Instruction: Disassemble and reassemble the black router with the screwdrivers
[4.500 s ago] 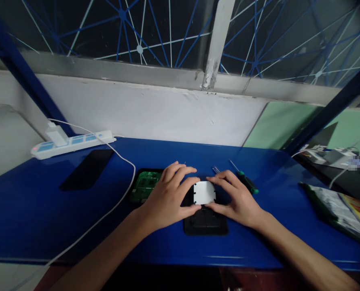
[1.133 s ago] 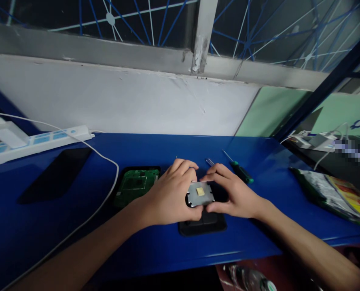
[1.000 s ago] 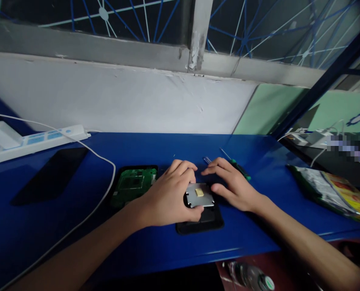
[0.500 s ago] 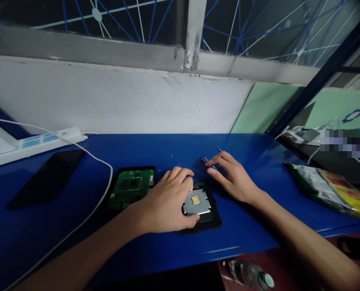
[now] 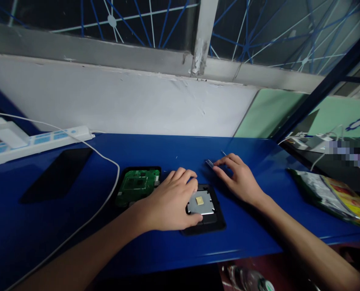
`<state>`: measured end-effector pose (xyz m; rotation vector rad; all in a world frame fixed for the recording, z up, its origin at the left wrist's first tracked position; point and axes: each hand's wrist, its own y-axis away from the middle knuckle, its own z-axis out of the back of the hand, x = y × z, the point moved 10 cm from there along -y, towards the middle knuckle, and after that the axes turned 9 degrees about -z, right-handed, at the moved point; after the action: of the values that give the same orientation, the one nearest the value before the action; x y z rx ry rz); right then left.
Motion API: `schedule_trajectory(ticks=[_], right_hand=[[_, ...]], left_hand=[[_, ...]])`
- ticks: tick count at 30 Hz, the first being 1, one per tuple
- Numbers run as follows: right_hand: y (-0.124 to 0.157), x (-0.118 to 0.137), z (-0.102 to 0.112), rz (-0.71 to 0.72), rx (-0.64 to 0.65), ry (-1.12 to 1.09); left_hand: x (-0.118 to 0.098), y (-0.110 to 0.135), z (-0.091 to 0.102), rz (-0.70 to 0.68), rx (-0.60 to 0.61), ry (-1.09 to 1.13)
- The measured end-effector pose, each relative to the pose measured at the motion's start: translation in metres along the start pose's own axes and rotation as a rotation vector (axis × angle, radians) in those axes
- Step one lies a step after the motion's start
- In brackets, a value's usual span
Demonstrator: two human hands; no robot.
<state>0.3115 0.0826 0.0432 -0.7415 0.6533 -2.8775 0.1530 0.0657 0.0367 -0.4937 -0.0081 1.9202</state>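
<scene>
My left hand (image 5: pixel 170 206) lies over a black casing half (image 5: pixel 219 218), with the thumb at its near side and the fingers curled toward the far side. Inside that casing is a silver metal plate (image 5: pixel 206 207) bearing a small yellowish square pad (image 5: pixel 200 201). Left of it, another black casing holds a green circuit board (image 5: pixel 134 184), partly covered by my left hand. My right hand (image 5: pixel 239 178) has its thumb and forefinger close together at the end of a small shiny, rod-like object (image 5: pixel 209 163). A thin shaft (image 5: pixel 223 152) shows just behind those fingers.
A dark flat slab (image 5: pixel 57 173) lies on the blue tabletop (image 5: pixel 155 254), near a white power strip (image 5: pixel 51 139). A white cable (image 5: pixel 115 173) crosses the left side. A shiny food packet (image 5: pixel 328 198) is at right. Below the edge is a plastic bottle (image 5: pixel 249 279).
The whole view has shifted slightly. My right thumb and forefinger have drawn slightly right along the rod-like object and closer together. My left hand stays on the black casing half.
</scene>
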Motion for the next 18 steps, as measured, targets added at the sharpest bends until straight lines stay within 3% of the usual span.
schedule_trajectory(ticks=[4, 8, 12, 15, 18], right_hand=[[0.001, 0.000, 0.001, 0.003, -0.003, 0.019], [-0.001, -0.002, -0.001, 0.019, -0.020, 0.119], [-0.010, -0.006, -0.012, 0.029, -0.019, 0.313], [-0.016, -0.012, -0.026, 0.014, 0.060, 0.367], [-0.022, -0.012, -0.027, 0.011, 0.099, 0.334]], left_hand=[[-0.001, 0.000, -0.001, -0.011, 0.009, -0.005], [0.004, -0.003, 0.011, -0.006, -0.068, 0.005], [0.023, -0.003, 0.051, 0.056, -0.340, -0.032], [0.040, 0.005, 0.081, 0.129, -0.531, -0.076], [0.053, 0.011, 0.095, 0.163, -0.606, -0.094]])
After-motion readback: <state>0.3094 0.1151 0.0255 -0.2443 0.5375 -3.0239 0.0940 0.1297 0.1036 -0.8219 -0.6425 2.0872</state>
